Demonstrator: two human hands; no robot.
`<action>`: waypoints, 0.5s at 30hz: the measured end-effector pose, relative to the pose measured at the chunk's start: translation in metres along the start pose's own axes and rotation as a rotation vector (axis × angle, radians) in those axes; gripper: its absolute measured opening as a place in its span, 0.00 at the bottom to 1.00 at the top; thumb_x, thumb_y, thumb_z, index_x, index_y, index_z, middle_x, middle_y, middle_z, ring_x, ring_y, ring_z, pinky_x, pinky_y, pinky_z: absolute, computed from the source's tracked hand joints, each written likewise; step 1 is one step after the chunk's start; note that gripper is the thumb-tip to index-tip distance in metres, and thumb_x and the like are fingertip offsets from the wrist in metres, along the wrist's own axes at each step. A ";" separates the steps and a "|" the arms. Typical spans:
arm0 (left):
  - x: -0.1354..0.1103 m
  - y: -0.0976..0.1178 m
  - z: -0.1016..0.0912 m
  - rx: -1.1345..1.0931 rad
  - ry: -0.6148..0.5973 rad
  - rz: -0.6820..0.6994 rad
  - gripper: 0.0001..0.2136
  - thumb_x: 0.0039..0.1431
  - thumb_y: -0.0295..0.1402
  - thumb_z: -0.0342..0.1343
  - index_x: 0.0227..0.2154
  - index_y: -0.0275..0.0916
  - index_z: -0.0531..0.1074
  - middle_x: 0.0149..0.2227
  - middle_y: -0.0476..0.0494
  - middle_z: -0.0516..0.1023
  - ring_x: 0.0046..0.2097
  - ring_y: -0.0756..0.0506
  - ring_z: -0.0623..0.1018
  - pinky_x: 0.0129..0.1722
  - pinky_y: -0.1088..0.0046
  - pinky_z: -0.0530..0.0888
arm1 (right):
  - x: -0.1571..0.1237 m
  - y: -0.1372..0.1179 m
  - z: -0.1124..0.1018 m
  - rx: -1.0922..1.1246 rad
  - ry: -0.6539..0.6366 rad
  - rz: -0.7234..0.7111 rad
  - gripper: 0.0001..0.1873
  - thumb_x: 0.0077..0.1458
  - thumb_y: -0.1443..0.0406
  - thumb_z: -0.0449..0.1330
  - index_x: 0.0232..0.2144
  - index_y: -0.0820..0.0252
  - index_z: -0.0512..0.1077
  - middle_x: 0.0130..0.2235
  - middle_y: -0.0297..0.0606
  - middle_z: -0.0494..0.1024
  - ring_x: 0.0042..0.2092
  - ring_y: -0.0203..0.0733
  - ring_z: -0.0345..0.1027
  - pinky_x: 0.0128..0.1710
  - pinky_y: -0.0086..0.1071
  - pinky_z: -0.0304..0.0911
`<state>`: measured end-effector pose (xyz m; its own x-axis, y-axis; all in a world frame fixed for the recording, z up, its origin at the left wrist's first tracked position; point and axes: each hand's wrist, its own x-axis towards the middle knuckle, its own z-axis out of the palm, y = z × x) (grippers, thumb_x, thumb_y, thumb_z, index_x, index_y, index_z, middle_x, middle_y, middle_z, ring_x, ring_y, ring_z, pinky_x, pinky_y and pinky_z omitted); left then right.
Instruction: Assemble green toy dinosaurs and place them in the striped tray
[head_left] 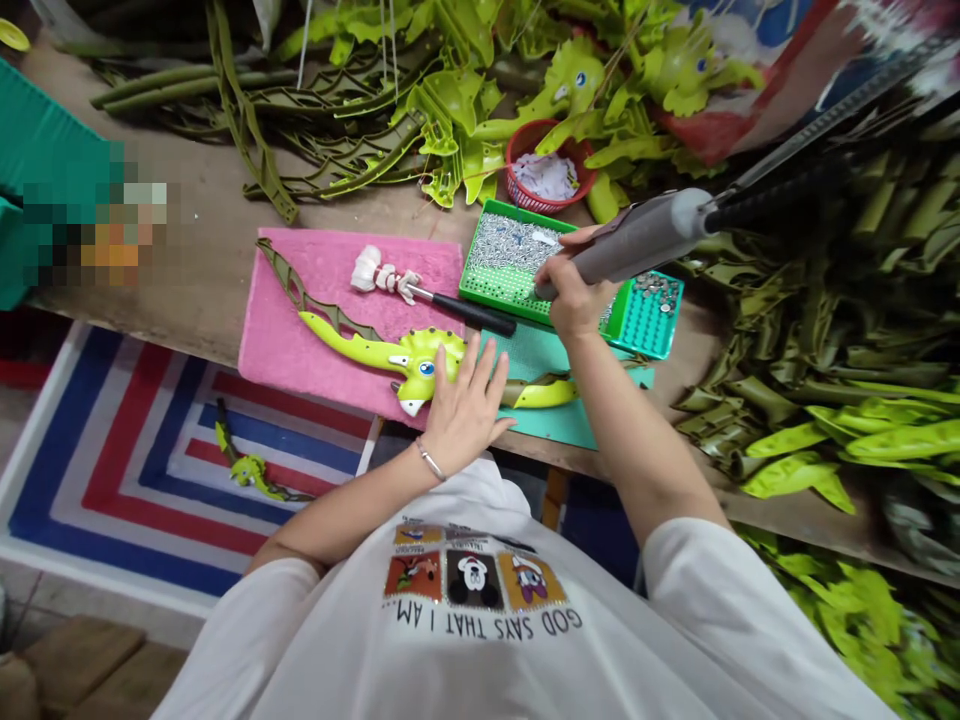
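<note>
My left hand (466,405) lies flat, fingers spread, on a lime-green toy bow (352,350) with a dinosaur head in its middle and dark olive limbs. The bow rests across a pink towel (300,275) and a teal mat (551,425). My right hand (576,298) is closed around a grey electric screwdriver (645,235), which hangs from a coiled spring (810,135). It is over a green tray (621,312) of small silver screws; the screwdriver's tip is hidden by the hand. A black-handled tool (465,312) wrapped in white material lies between the tray and the bow.
A teal tray (673,335) of round metal parts adjoins the green one. Behind stands a red basket (551,205) of white pieces. Heaps of olive limbs (330,150) and lime parts (457,120) line the back and right. Another bow (251,470) lies on a striped sheet (135,450) lower left.
</note>
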<state>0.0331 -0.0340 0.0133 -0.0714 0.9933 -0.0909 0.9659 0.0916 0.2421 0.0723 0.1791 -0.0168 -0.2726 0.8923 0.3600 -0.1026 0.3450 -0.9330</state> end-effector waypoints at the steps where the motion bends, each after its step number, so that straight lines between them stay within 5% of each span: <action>1: 0.001 0.002 0.002 0.008 -0.013 0.001 0.39 0.63 0.50 0.57 0.68 0.27 0.55 0.71 0.24 0.52 0.73 0.27 0.50 0.66 0.30 0.48 | 0.000 0.002 0.001 0.003 -0.008 -0.001 0.20 0.46 0.50 0.67 0.32 0.50 0.64 0.18 0.23 0.66 0.19 0.33 0.60 0.23 0.33 0.62; 8: 0.006 0.004 0.015 0.040 -0.026 -0.021 0.35 0.67 0.49 0.52 0.66 0.26 0.59 0.69 0.21 0.57 0.73 0.31 0.53 0.66 0.30 0.52 | -0.008 -0.029 -0.006 0.105 0.037 -0.079 0.20 0.48 0.50 0.67 0.36 0.51 0.66 0.19 0.22 0.64 0.19 0.34 0.63 0.22 0.31 0.61; 15: 0.007 0.004 0.025 0.037 0.019 -0.016 0.33 0.67 0.48 0.53 0.66 0.28 0.59 0.69 0.22 0.58 0.73 0.32 0.53 0.66 0.29 0.51 | -0.068 -0.089 -0.036 0.258 -0.120 -0.111 0.12 0.49 0.60 0.69 0.36 0.52 0.72 0.19 0.24 0.71 0.17 0.35 0.62 0.18 0.31 0.63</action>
<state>0.0422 -0.0285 -0.0102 -0.0912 0.9929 -0.0758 0.9732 0.1050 0.2045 0.1346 0.0986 0.0416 -0.3560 0.8069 0.4714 -0.3735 0.3396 -0.8633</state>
